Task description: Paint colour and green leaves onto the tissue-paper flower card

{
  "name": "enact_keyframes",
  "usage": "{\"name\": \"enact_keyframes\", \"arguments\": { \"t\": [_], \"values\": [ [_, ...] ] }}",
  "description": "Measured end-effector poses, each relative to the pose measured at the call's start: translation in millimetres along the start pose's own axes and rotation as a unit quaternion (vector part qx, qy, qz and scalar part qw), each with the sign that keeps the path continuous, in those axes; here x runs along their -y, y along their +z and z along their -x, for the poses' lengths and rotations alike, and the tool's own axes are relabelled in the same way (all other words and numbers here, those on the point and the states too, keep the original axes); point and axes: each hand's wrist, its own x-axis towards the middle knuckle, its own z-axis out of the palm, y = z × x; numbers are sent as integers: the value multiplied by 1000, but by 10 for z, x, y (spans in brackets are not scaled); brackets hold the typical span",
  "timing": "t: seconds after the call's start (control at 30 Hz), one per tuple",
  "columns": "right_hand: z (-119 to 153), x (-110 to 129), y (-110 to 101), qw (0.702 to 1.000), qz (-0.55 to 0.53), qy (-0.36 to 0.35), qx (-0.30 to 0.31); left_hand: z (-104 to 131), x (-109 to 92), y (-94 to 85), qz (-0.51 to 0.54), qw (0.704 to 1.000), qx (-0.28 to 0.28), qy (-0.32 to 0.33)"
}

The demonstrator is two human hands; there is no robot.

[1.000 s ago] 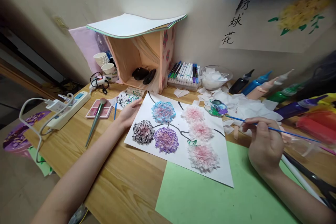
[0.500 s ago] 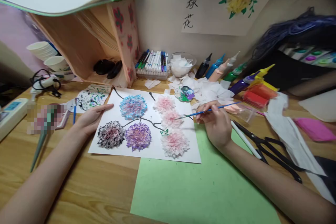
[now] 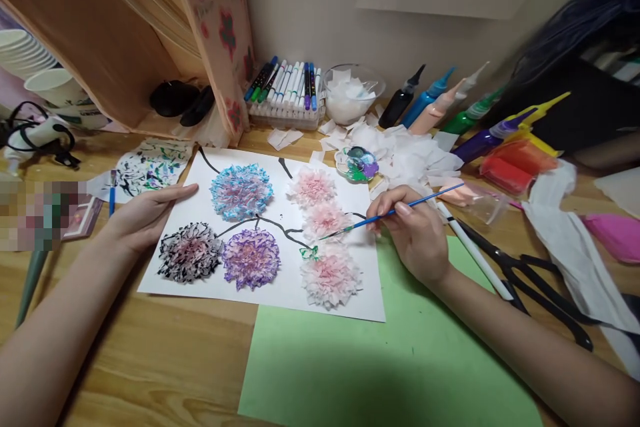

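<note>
A white sheet carries several ruffled paper flowers, in blue, black, purple and pink, joined by painted black branches. Its left edge is gripped by my left hand, thumb on top and fingers underneath. In my right hand is a thin blue paintbrush, pinched between thumb and fingers. The brush tip points left, over the middle pink flower, just above a small green painted leaf. Whether the tip touches the sheet is unclear.
Beneath the sheet lies green paper. Behind it are a paint palette, white tissue scraps, a glass bowl, markers and paint bottles. Black scissors lie right; a paint-stained tissue lies left.
The view has come closer and tilted down. My right hand has brought the brush tip left and down, from the middle pink flower's right side toward the green leaf. My left hand still holds the sheet.
</note>
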Motion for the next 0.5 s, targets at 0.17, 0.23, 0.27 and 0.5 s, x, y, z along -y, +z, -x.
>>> {"name": "enact_keyframes", "arguments": {
  "t": [0.17,0.23,0.27,0.5],
  "values": [
    [39,11,11,998,39,-40,20,-35,16,-33,3,1000,3,2],
    [51,4,10,997,52,-46,22,-46,24,-41,5,1000,8,2],
    [55,-2,7,997,58,-49,24,-50,28,-44,6,1000,10,1],
    [68,-12,-5,994,79,-65,43,-57,37,-40,21,1000,15,0]
  ]
}}
